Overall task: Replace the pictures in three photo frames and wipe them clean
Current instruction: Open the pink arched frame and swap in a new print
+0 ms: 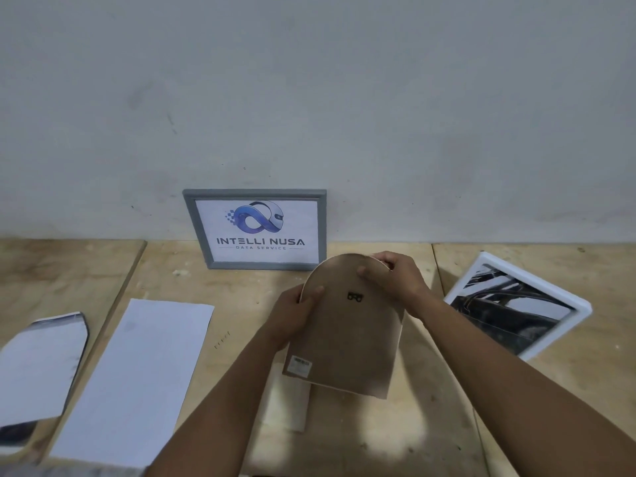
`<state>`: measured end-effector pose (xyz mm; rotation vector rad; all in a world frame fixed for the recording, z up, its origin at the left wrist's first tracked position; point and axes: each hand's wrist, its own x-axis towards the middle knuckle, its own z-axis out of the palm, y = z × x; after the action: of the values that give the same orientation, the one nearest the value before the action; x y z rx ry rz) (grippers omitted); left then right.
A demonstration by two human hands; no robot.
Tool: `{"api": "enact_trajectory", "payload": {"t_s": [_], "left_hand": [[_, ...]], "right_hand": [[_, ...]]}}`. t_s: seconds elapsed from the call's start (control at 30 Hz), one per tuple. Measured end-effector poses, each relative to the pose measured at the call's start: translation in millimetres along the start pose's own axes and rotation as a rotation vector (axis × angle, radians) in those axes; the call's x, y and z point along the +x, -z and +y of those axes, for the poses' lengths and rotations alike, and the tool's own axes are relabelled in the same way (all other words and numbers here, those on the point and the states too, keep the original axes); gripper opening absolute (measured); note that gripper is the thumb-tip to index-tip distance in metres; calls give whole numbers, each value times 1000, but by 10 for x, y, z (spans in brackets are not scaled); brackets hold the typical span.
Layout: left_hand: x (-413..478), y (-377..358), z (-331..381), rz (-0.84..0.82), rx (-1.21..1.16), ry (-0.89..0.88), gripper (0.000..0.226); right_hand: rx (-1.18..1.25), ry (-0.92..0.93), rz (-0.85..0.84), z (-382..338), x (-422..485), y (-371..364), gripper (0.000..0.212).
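I hold an arch-topped photo frame [347, 339] above the table, its brown backing board with a small black hanger facing me. My left hand [292, 315] grips its left edge, thumb on the backing. My right hand [395, 277] grips the rounded top, fingers pressed on the board. A grey frame [256, 194] with a logo print leans upright against the wall behind. A white frame [578, 318] holding a black-and-white picture lies tilted at the right.
A white sheet of paper [137, 380] lies on the wooden table [241, 290] at the left. Further left lies an arch-shaped cut picture [38, 370]. A pale strip [292, 404] lies under the held frame. The grey wall stands close behind.
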<state>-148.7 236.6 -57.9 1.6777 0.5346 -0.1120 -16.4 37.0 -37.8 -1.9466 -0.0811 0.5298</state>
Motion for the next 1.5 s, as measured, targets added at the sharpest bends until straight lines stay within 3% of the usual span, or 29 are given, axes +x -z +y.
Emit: {"api": "enact_trajectory", "payload": {"t_s": [0.1, 0.23, 0.33, 0.43, 0.53, 0.67, 0.87, 1.0, 1.23, 1.4, 1.5], "left_hand": [[42, 59, 25, 50, -33, 12, 33], [130, 87, -21, 137, -116, 66, 23], [204, 139, -73, 229, -206, 149, 31], [222, 170, -77, 274, -132, 164, 40], [111, 169, -66, 92, -107, 166, 41], [-87, 141, -156, -159, -21, 243, 31], [-116, 134, -118, -183, -24, 169, 29], [-154, 171, -28, -205, 22, 103, 31], [-261, 230, -1, -196, 68, 24, 32], [-481, 372, 46, -389, -6, 106, 34], [-601, 464, 65, -410, -3, 100, 25]], "right_hand": [[-108, -41, -35, 81, -53, 53, 40], [-133, -159, -121, 196, -120, 80, 37], [-166, -230, -236, 269, -227, 67, 40], [-148, -226, -233, 323, -306, 48, 43], [-128, -222, -166, 360, -353, 67, 52], [-59, -238, -67, 456, -334, 136, 79], [59, -229, -96, 401, -570, 201, 41], [55, -257, -186, 290, -768, 241, 45], [70, -229, -121, 189, -1012, 216, 36], [102, -183, -66, 219, -1178, 162, 46], [125, -180, -50, 219, -1265, 91, 49]]}}
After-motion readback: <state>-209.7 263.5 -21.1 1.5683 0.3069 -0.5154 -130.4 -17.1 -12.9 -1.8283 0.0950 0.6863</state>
